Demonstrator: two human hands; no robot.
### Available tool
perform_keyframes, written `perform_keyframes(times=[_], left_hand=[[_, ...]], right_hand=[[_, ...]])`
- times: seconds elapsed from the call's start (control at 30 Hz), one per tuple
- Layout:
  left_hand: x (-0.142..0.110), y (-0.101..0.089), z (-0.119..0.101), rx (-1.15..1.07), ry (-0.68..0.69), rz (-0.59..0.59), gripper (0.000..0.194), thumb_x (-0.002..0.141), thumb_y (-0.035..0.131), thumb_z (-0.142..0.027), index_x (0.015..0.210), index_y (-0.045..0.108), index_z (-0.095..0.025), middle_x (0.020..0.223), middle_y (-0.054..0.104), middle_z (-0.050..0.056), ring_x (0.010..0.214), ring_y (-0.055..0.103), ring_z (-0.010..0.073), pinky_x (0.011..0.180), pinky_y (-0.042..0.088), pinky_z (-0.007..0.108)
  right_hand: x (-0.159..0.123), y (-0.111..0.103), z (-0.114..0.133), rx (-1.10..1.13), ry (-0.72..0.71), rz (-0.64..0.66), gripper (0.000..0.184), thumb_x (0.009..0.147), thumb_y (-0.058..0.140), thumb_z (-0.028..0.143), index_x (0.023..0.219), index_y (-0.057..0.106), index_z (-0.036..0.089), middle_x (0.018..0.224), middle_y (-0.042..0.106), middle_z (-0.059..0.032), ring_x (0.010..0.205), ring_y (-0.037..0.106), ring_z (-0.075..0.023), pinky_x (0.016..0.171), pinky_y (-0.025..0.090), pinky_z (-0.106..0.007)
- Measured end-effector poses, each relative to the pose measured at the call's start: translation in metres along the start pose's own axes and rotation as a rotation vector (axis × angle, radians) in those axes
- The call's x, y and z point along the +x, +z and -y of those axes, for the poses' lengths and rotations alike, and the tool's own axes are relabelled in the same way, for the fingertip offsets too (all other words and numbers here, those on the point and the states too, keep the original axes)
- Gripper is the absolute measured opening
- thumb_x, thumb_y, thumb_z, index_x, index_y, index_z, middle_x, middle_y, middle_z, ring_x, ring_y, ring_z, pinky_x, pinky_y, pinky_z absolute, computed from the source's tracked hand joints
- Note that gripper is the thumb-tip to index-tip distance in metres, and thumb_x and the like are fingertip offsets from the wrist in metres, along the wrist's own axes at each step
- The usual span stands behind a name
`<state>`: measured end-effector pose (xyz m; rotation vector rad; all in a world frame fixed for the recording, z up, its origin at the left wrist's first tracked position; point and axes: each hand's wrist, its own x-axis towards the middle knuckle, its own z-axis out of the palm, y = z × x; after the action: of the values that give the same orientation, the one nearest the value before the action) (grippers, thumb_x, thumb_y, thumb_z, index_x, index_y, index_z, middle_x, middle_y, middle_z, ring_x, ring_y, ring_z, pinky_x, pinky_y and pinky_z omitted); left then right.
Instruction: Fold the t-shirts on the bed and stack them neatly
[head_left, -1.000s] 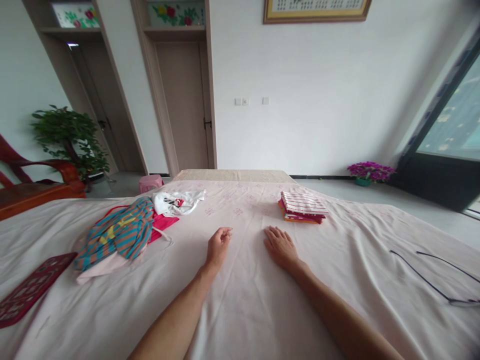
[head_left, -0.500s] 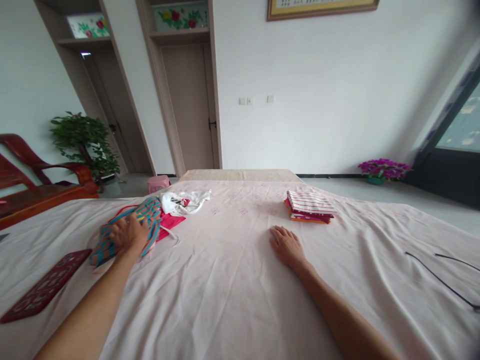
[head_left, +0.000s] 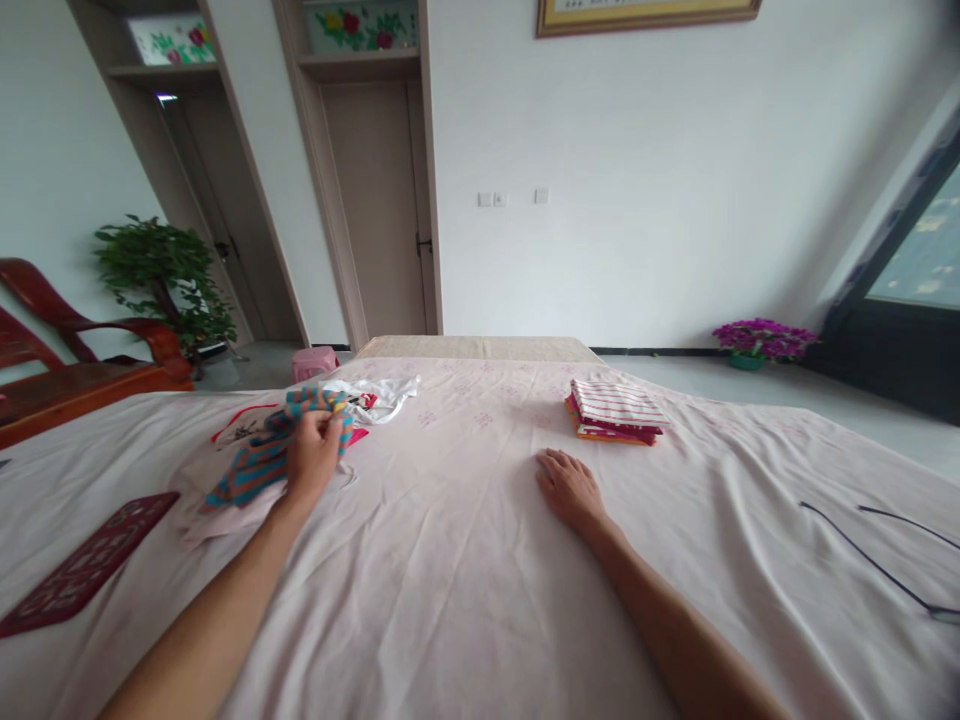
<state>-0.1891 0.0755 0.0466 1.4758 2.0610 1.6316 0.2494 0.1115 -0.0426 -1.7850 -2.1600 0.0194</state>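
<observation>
My left hand (head_left: pixel 315 450) pinches a teal-and-brown striped garment (head_left: pixel 259 465) and lifts part of it off a loose pile of clothes. Behind it in the pile lies a white garment (head_left: pixel 390 397) with a dark and red print. A bit of red cloth (head_left: pixel 360 436) and a pale pink cloth (head_left: pixel 199 510) show around the striped one. Palm down and fingers outstretched, my right hand (head_left: pixel 570 487) rests on the pale pink bedsheet (head_left: pixel 465 590). Just beyond its fingers sits a stack of folded clothes (head_left: pixel 619 410), with a red-and-white striped piece on top.
A dark red patterned mat (head_left: pixel 90 565) lies at the left. Eyeglasses (head_left: pixel 874 555) lie on the sheet at the right. Beyond the bed are a wooden chair (head_left: pixel 97 345), a pink stool (head_left: pixel 315 362), a leafy plant (head_left: pixel 161 280) and purple flowers (head_left: pixel 761 338).
My left hand has moved right and grasped the striped garment, raising it from the pile and uncovering the cloth beneath. My right hand stays in place on the sheet.
</observation>
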Motion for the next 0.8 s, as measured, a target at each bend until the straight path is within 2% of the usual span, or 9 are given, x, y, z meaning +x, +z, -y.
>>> perform_keyframes(times=[0.07, 0.13, 0.2, 0.23, 0.3, 0.37, 0.43, 0.6, 0.8], left_hand=[[-0.036, 0.023, -0.033, -0.149, 0.107, 0.266, 0.036, 0.086, 0.054, -0.048, 0.105, 0.058, -0.018, 0.091, 0.071, 0.006, 0.077, 0.068, 0.0177, 0.071, 0.055, 0.030], [-0.070, 0.039, -0.059, -0.166, 0.251, 0.515, 0.033, 0.088, 0.053, -0.047, 0.103, 0.061, -0.019, 0.096, 0.071, 0.005, 0.088, 0.067, 0.0179, 0.082, 0.053, 0.029], [-0.092, 0.049, -0.070, -0.111, 0.346, 0.619, 0.031, 0.093, 0.047, -0.046, 0.097, 0.064, -0.021, 0.095, 0.070, 0.004, 0.090, 0.066, 0.0177, 0.085, 0.051, 0.028], [-0.098, 0.051, -0.070, -0.084, 0.370, 0.609, 0.032, 0.095, 0.043, -0.044, 0.095, 0.065, -0.021, 0.095, 0.070, 0.004, 0.091, 0.066, 0.0179, 0.087, 0.050, 0.028], [-0.101, 0.056, -0.060, -0.024, 0.393, 0.507, 0.033, 0.098, 0.037, -0.040, 0.096, 0.065, -0.021, 0.099, 0.070, 0.005, 0.096, 0.065, 0.0189, 0.090, 0.049, 0.030], [-0.098, 0.060, -0.041, 0.072, 0.405, 0.395, 0.031, 0.098, 0.037, -0.036, 0.103, 0.064, -0.021, 0.106, 0.069, 0.008, 0.104, 0.063, 0.0209, 0.095, 0.047, 0.034], [-0.095, 0.065, -0.020, 0.208, 0.427, 0.345, 0.030, 0.096, 0.042, -0.032, 0.113, 0.063, -0.019, 0.114, 0.067, 0.011, 0.111, 0.060, 0.0235, 0.100, 0.044, 0.038], [-0.098, 0.080, 0.017, 0.442, 0.403, 0.398, 0.032, 0.093, 0.048, -0.024, 0.122, 0.061, -0.019, 0.123, 0.065, 0.012, 0.117, 0.058, 0.0236, 0.103, 0.042, 0.037], [-0.100, 0.084, 0.019, 0.466, 0.412, 0.432, 0.030, 0.094, 0.047, -0.022, 0.118, 0.063, -0.020, 0.122, 0.066, 0.010, 0.115, 0.059, 0.0225, 0.102, 0.042, 0.036]], right_hand=[[0.002, -0.001, -0.004, 0.050, 0.003, -0.001, 0.042, 0.096, 0.040, 0.033, 0.132, 0.061, 0.026, 0.144, 0.055, -0.0050, 0.134, 0.046, -0.0238, 0.113, 0.031, -0.039], [0.004, -0.002, -0.009, 0.117, 0.006, -0.008, 0.042, 0.097, 0.036, 0.032, 0.129, 0.062, 0.025, 0.138, 0.060, -0.0053, 0.128, 0.052, -0.0218, 0.111, 0.035, -0.035], [0.005, -0.002, -0.013, 0.191, 0.015, -0.031, 0.043, 0.098, 0.033, 0.032, 0.126, 0.064, 0.023, 0.131, 0.064, -0.0057, 0.122, 0.057, -0.0201, 0.108, 0.038, -0.031], [0.005, -0.002, -0.014, 0.224, 0.018, -0.045, 0.043, 0.098, 0.032, 0.033, 0.125, 0.065, 0.023, 0.129, 0.066, -0.0057, 0.120, 0.059, -0.0195, 0.106, 0.039, -0.030], [0.005, -0.002, -0.015, 0.271, 0.011, -0.068, 0.044, 0.099, 0.030, 0.035, 0.120, 0.067, 0.024, 0.125, 0.068, -0.0055, 0.117, 0.060, -0.0190, 0.104, 0.040, -0.028], [0.005, -0.003, -0.014, 0.280, -0.007, -0.075, 0.043, 0.099, 0.031, 0.037, 0.114, 0.070, 0.024, 0.124, 0.068, -0.0052, 0.116, 0.061, -0.0191, 0.104, 0.040, -0.028], [0.004, -0.005, -0.011, 0.262, -0.015, -0.076, 0.041, 0.099, 0.033, 0.037, 0.110, 0.071, 0.025, 0.123, 0.068, -0.0049, 0.115, 0.061, -0.0190, 0.104, 0.040, -0.027], [0.001, -0.012, -0.005, 0.211, -0.009, -0.065, 0.035, 0.096, 0.040, 0.030, 0.111, 0.071, 0.024, 0.123, 0.068, -0.0045, 0.114, 0.061, -0.0175, 0.102, 0.039, -0.025], [-0.001, -0.014, -0.005, 0.208, 0.009, -0.048, 0.031, 0.091, 0.047, 0.024, 0.112, 0.070, 0.024, 0.123, 0.067, -0.0047, 0.114, 0.059, -0.0181, 0.102, 0.039, -0.026]])
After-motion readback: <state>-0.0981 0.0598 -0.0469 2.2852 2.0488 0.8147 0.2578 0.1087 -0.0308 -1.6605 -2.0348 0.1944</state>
